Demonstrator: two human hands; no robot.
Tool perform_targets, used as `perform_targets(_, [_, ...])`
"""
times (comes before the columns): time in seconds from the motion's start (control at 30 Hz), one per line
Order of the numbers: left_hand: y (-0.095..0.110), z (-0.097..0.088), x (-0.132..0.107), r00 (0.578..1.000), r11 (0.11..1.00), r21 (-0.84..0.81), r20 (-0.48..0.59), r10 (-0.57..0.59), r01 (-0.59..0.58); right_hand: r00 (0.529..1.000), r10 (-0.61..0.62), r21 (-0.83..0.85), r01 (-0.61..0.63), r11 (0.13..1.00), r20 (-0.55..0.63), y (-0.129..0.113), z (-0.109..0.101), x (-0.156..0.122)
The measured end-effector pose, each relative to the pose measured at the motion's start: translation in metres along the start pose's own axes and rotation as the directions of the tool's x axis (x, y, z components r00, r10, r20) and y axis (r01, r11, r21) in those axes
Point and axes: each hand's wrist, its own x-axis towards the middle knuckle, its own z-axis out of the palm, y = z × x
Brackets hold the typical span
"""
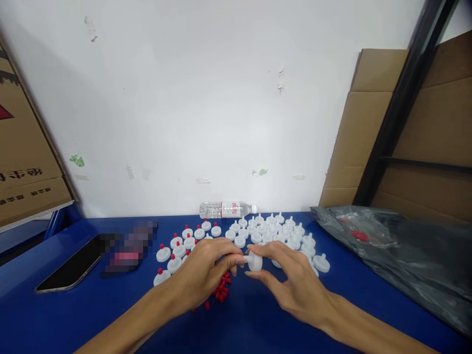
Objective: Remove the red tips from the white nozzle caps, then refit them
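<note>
A white plastic nozzle cap (254,261) lies on its side in the air, its round base pinched between the thumb and fingers of my right hand (295,275). Its thin spout points left, into the closed fingertips of my left hand (208,268). Those fingertips hide the spout's end and anything small between them. Below my left hand, a pile of small red tip caps (221,290) rests on the blue table. Behind my right hand stand many white nozzle caps (261,229) with bare spouts. To the left, several nozzle caps with red tips (163,253) stand upright.
A clear water bottle (228,210) lies along the white wall. At left are a phone (73,265) and a blurred-out item (129,248). A grey plastic bag (398,255) covers the right side, with a clear bag holding red pieces (359,235) on top. Cardboard (29,147) flanks the table (250,329).
</note>
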Motion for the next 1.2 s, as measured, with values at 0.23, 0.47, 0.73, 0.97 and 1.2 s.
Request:
perform_targets(0.23, [-0.001,0.009,-0.001,1.000,0.999,0.043,-0.006,-0.007,0.007,0.999,-0.047,0.013,0.048,0.999,-0.012,0.004,0.012,-0.005])
perform_targets(0.47, [-0.001,0.016,-0.003,0.997,0.997,-0.030,0.000,-0.074,0.074,0.999,-0.016,-0.043,0.015,0.999,-0.032,-0.001,0.012,-0.006])
perform_targets(0.73, [-0.002,0.011,-0.001,0.995,0.995,0.023,0.026,-0.098,0.097,0.988,-0.152,-0.124,0.152,0.980,0.010,0.002,0.012,0.000])
perform_targets(0.97, [-0.014,-0.020,0.002,0.981,0.934,0.299,-0.080,-0.179,0.195,0.993,-0.055,-0.492,0.100,0.865,0.106,-0.003,-0.020,0.026])
perform_targets(1.2, [-0.039,-0.024,0.000,0.969,0.835,0.518,0.044,-0.242,0.185,0.976,0.064,-0.595,0.074,0.800,0.207,0.018,-0.019,0.020])
